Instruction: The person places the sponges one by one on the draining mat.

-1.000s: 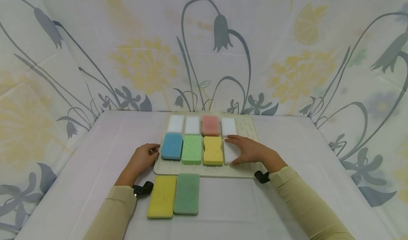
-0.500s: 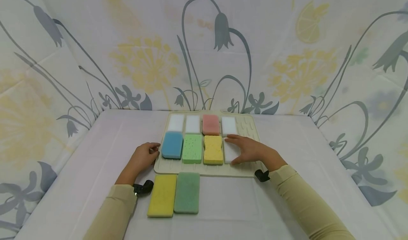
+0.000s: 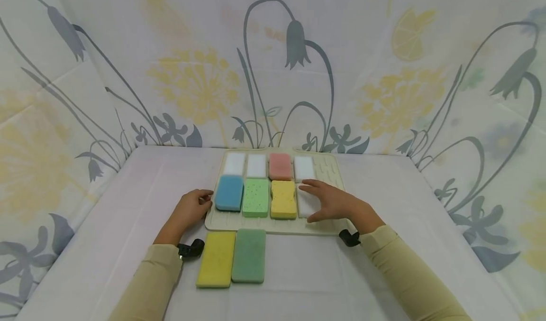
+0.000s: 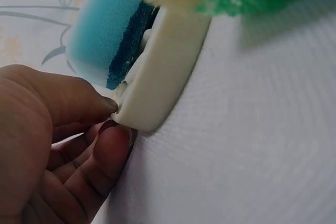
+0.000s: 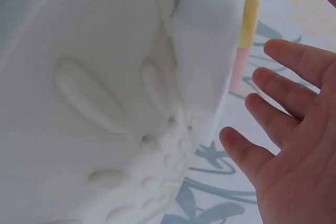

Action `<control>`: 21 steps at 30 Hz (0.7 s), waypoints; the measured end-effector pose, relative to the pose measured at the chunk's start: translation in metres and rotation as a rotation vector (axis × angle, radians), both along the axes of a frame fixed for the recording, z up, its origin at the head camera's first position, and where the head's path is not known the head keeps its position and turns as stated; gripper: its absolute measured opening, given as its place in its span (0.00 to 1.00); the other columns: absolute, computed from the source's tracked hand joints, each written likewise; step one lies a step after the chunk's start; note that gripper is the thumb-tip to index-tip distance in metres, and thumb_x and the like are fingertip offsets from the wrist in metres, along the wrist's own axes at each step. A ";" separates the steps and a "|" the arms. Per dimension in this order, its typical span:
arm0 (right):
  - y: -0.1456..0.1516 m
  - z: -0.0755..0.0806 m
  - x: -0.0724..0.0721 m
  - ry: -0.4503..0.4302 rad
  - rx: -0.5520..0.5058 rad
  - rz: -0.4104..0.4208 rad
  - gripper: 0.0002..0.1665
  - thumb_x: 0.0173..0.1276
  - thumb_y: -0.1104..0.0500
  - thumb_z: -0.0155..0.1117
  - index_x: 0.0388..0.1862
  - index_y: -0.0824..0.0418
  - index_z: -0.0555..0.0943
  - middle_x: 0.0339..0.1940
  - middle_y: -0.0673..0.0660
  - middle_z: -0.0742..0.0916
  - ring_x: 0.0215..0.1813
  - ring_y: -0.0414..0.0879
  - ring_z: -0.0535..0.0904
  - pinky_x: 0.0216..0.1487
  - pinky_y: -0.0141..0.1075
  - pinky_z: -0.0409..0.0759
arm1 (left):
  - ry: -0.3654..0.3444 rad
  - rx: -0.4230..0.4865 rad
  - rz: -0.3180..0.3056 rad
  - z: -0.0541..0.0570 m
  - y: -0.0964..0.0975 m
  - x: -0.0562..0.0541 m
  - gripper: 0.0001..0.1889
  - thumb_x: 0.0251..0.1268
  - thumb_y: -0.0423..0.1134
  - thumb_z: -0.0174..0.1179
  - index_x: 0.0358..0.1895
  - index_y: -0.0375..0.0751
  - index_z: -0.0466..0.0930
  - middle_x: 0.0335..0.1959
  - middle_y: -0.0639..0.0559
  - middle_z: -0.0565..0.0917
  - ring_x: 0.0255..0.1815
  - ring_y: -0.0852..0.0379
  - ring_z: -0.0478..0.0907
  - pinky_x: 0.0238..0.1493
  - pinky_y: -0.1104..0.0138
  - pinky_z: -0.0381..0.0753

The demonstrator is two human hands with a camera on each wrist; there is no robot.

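Observation:
With thumb and fingertips my left hand (image 3: 191,212) pinches the left edge of a cream ridged tray (image 3: 330,174), plain in the left wrist view beside the blue sponge (image 4: 102,35). My right hand (image 3: 337,203) has its fingers spread over a white sponge (image 3: 305,206), the front row's rightmost; the right wrist view shows the fingers (image 5: 286,90) apart from it. Leftward along that row lie a notched yellow sponge (image 3: 283,200), a speckled light green sponge (image 3: 256,197) and the blue one. Behind them sit a pink sponge (image 3: 280,166) and white sponges (image 3: 256,165).
In front of the tray, a flat yellow sponge (image 3: 216,259) and a green sponge (image 3: 249,256) lie side by side on the white tablecloth (image 3: 307,269). A flower-printed curtain (image 3: 273,93) stands behind the table and along both sides.
The head view has shifted slightly. Both hands and all the sponges keep their places.

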State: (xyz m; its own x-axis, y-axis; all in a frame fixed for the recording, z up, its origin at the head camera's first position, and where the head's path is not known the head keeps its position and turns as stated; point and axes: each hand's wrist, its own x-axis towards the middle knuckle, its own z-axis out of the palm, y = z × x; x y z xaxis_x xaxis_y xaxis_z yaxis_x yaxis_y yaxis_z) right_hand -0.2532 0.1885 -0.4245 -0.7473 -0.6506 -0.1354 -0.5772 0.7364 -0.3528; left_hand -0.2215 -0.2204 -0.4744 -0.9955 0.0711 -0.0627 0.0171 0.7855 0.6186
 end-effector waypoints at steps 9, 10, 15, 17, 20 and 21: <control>-0.013 0.014 0.021 0.038 -0.019 0.042 0.54 0.56 0.41 0.73 0.76 0.57 0.60 0.78 0.58 0.61 0.76 0.57 0.60 0.68 0.53 0.68 | -0.011 -0.005 0.004 0.000 0.000 0.000 0.22 0.71 0.38 0.52 0.65 0.34 0.72 0.52 0.40 0.81 0.50 0.46 0.80 0.41 0.60 0.81; -0.015 0.015 0.023 0.041 -0.021 0.049 0.54 0.56 0.41 0.72 0.76 0.57 0.60 0.78 0.58 0.61 0.76 0.56 0.60 0.68 0.53 0.69 | -0.010 -0.007 0.004 0.000 0.000 -0.001 0.22 0.71 0.38 0.52 0.65 0.34 0.72 0.52 0.40 0.81 0.50 0.46 0.80 0.41 0.60 0.81; -0.025 0.017 0.036 0.063 -0.008 0.075 0.53 0.57 0.40 0.72 0.77 0.55 0.60 0.77 0.56 0.63 0.76 0.54 0.60 0.69 0.50 0.69 | -0.009 -0.005 0.006 -0.001 0.000 -0.001 0.22 0.71 0.38 0.52 0.65 0.35 0.72 0.52 0.40 0.80 0.48 0.48 0.80 0.38 0.62 0.80; -0.029 0.016 0.041 0.063 -0.003 0.079 0.53 0.57 0.39 0.71 0.77 0.53 0.60 0.77 0.54 0.63 0.77 0.53 0.60 0.70 0.49 0.68 | -0.010 -0.004 0.002 -0.001 0.000 -0.001 0.22 0.71 0.38 0.52 0.65 0.34 0.72 0.52 0.40 0.80 0.47 0.49 0.80 0.38 0.62 0.80; -0.036 0.016 0.048 0.046 0.000 0.072 0.53 0.56 0.38 0.71 0.77 0.51 0.60 0.77 0.51 0.64 0.77 0.51 0.59 0.71 0.48 0.67 | -0.012 -0.006 -0.003 -0.001 0.001 -0.001 0.22 0.70 0.37 0.52 0.65 0.34 0.72 0.52 0.39 0.80 0.47 0.49 0.80 0.38 0.62 0.80; -0.038 0.016 0.051 0.042 -0.004 0.073 0.53 0.56 0.39 0.71 0.77 0.51 0.60 0.77 0.51 0.64 0.77 0.51 0.59 0.71 0.48 0.67 | -0.014 -0.007 -0.003 0.000 0.001 -0.001 0.22 0.70 0.37 0.52 0.65 0.34 0.72 0.52 0.39 0.80 0.47 0.49 0.80 0.38 0.62 0.80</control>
